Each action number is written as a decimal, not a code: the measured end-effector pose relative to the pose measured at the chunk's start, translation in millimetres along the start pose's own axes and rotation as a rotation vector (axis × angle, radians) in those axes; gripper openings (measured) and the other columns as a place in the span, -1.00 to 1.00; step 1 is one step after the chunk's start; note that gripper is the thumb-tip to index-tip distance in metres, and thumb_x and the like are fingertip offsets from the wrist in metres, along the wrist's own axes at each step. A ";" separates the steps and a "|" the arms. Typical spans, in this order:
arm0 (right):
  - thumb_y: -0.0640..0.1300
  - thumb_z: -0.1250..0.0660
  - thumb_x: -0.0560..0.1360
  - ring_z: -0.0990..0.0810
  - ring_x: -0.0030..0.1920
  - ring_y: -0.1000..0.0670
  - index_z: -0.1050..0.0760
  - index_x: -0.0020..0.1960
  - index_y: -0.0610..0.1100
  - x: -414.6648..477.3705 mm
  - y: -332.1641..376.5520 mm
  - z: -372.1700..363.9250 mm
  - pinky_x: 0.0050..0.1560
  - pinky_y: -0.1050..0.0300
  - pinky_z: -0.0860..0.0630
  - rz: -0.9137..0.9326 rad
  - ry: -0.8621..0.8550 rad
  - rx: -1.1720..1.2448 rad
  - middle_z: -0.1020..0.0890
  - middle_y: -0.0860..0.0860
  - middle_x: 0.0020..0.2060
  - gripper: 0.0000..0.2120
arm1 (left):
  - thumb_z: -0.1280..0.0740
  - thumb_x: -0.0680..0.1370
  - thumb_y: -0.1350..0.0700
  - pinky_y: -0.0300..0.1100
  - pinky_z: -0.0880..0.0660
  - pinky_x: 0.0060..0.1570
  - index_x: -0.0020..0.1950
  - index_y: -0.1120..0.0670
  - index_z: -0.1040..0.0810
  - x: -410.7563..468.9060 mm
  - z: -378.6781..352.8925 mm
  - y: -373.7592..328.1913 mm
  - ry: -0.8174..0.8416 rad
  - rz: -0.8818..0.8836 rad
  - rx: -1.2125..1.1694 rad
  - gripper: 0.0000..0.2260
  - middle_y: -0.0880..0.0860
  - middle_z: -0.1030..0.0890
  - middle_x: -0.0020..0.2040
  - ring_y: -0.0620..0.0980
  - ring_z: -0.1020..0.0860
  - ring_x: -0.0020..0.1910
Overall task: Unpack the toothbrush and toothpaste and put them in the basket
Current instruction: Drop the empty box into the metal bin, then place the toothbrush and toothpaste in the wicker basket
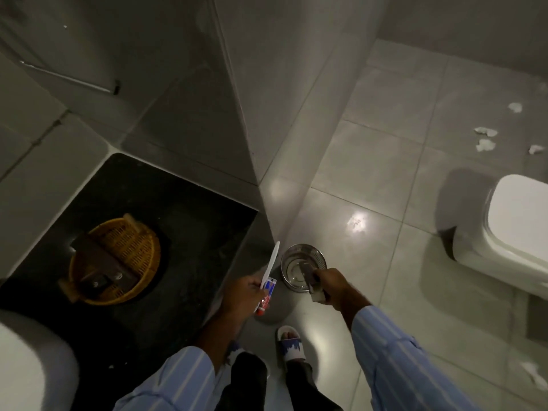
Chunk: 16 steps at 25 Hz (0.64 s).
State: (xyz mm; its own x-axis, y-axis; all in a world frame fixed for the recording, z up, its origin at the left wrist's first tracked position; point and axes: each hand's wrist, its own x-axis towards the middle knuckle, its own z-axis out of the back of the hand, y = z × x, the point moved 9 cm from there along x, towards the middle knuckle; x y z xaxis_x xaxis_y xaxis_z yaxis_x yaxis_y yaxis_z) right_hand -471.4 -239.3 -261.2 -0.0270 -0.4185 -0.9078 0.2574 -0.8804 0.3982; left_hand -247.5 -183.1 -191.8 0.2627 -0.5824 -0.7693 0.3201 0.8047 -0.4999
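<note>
Nearest the camera, two striped sleeves are reaching forward over a sandalled foot (290, 343) on the grey tile floor (385, 173). The left hand (246, 295) is gripping both the white toothbrush (271, 264) and the small red, white and blue toothpaste tube (266, 298) together. The toothbrush's long axis is running nearly upright in the frame, one end pointing up and away from the person, slightly to the right; the tube is lying along almost the same line, its red end pointing down toward the person. The right hand (332, 287) is clutching crumpled packaging (311, 278) over the open metal bin (302, 266) on the floor. Left of the hands, the yellow woven basket (139, 259) is sitting on the dark counter (184, 232), with dark items lying inside it. Farther right, a white toilet (516, 232) is standing, with paper scraps (486, 140) scattered beyond it.
</note>
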 end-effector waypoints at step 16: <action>-0.06 -0.34 0.56 -0.61 0.02 -0.04 -0.64 0.12 -0.16 -89.6 161.4 -59.2 0.03 0.23 -0.48 1.013 0.073 -0.897 -0.67 -0.11 0.05 -0.76 | -0.36 0.56 0.14 -0.27 -0.55 -0.22 0.16 0.12 -0.59 11.2 28.7 -52.6 -0.013 -0.246 0.380 -0.81 0.11 -0.66 0.08 -0.08 -0.61 -0.16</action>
State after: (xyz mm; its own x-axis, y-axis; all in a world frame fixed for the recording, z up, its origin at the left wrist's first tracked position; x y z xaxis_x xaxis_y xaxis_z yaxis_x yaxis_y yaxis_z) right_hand -370.2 -330.8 -123.4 0.5922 -0.7536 -0.2851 0.6703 0.2645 0.6934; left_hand -235.3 -235.3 -162.7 0.1479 -0.7544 -0.6396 0.6852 0.5445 -0.4838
